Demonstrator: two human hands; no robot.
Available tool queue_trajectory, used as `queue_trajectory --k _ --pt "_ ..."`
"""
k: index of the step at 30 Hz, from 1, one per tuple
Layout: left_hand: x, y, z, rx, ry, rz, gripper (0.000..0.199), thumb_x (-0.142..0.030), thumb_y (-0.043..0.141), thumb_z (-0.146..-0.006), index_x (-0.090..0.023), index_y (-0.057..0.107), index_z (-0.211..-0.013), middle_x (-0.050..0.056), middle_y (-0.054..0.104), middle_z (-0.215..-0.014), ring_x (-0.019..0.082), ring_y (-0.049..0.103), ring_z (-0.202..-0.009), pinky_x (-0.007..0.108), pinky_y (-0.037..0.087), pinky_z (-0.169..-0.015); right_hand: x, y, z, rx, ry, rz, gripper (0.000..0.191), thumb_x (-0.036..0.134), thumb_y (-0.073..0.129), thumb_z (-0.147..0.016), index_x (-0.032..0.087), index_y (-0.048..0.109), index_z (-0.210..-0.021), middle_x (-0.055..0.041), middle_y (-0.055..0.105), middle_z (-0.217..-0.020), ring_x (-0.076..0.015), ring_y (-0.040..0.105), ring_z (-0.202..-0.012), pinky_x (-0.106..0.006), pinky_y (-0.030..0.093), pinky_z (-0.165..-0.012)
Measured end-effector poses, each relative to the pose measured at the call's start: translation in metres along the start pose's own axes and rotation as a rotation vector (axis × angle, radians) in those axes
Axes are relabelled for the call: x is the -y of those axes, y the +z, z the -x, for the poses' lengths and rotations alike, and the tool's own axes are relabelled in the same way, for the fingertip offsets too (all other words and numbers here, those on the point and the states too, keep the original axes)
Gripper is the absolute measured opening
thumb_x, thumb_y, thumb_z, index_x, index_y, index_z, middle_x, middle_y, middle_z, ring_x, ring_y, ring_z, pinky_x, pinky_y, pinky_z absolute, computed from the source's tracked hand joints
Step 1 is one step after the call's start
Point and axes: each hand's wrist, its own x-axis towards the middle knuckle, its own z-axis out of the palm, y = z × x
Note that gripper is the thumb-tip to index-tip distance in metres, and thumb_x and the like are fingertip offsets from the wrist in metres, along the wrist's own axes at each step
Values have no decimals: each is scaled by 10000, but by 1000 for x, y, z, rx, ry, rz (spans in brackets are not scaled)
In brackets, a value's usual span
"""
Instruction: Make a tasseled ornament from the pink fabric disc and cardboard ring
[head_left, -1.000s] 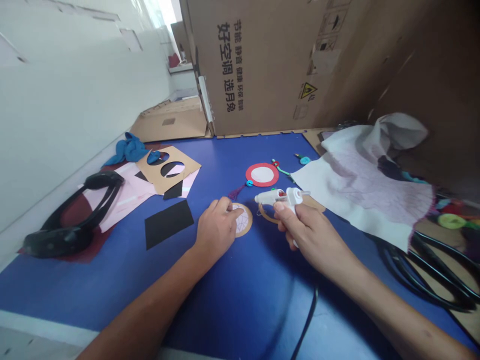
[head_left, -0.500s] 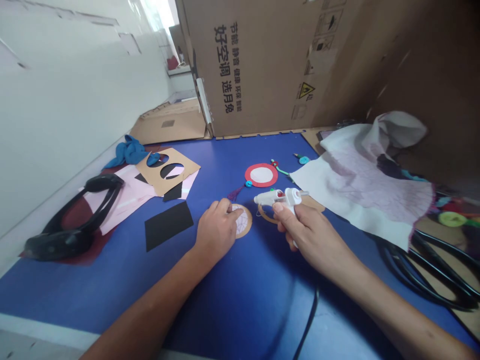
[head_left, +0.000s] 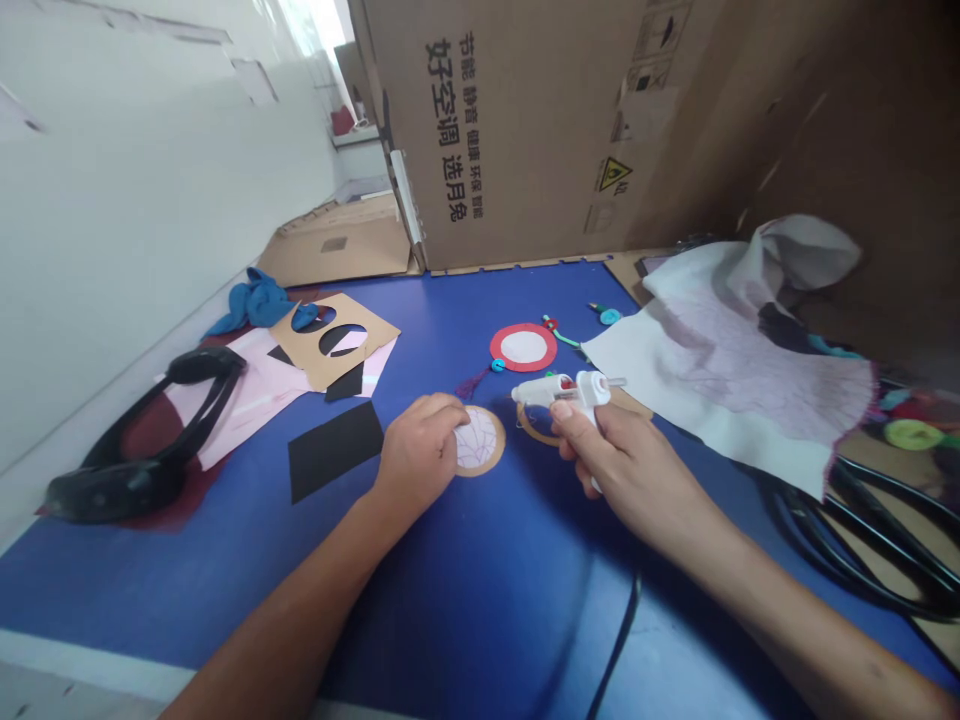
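A white plastic glue gun is clenched in the right hand's grip, nozzle pointed left, just above a thin cardboard ring. The left hand is kept in a released grip, fingertips laid against a cardboard-rimmed disc with a webbed thread pattern, flat on the blue desk at lower middle. A red felt ring lies just beyond.

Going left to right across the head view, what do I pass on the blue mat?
Black looped strap → black paper rectangle → left hand → kraft-card ring with white patterned centre → white hot glue gun → white fabric sheet
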Motion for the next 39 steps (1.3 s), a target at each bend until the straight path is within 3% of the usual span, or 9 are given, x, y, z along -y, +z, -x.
queue_trajectory --k 5,9,16,22,28,34,39 --pt "-1 -2 0 58 205 -60 296 35 500 -869 -168 714 -900 100 811 -1134 231 765 -1052 370 628 -904 0 0 1 7 0 -4 644 756 424 -1022 213 614 -734 4 624 -566 -168 587 -505 -304 405 -536" --pt "-3 2 2 116 278 -165 285 12 512 -888 -159 733 -947 108 803 -1224 268 756 -1153 422 619 -1008 0 0 1 19 -3 -14 635 747 419 -1028 214 609 -739 9 609 -566 -167 577 -507 -299 406 -537" --pt "-4 4 4 222 185 -212 296 13 506 -882 -170 730 -951 104 812 -1195 263 766 -1116 408 630 -973 1 -1 1 6 -32 9 617 718 420 -1040 217 604 -730 -7 617 -579 -186 580 -556 -308 397 -582" --pt "-2 3 4 207 91 -163 349 39 484 -858 -181 726 -978 89 803 -1229 254 757 -1115 396 636 -920 -2 -3 1 -7 -56 21 619 710 415 -1048 220 596 -717 -6 612 -581 -189 569 -575 -313 387 -604" --pt "-3 3 3 251 123 -220 345 37 503 -850 -180 733 -985 86 809 -1207 268 751 -1121 400 634 -934 -2 -2 1 -12 -62 31 618 711 413 -1050 220 603 -727 -6 613 -589 -194 573 -595 -314 386 -619" --pt "-5 2 4 180 201 -203 360 32 491 -862 -175 735 -1028 111 767 -1326 259 709 -1258 440 560 -1124 0 -2 1 -10 -82 22 605 693 420 -1055 222 606 -724 -10 615 -589 -201 581 -598 -312 396 -616" --pt "-10 5 4 255 216 -197 375 34 488 -825 -170 723 -1035 133 792 -1227 263 722 -1231 412 598 -1064 -1 -3 1 -6 -84 21 598 685 415 -1059 225 605 -726 -13 623 -600 -203 585 -608 -309 391 -610"
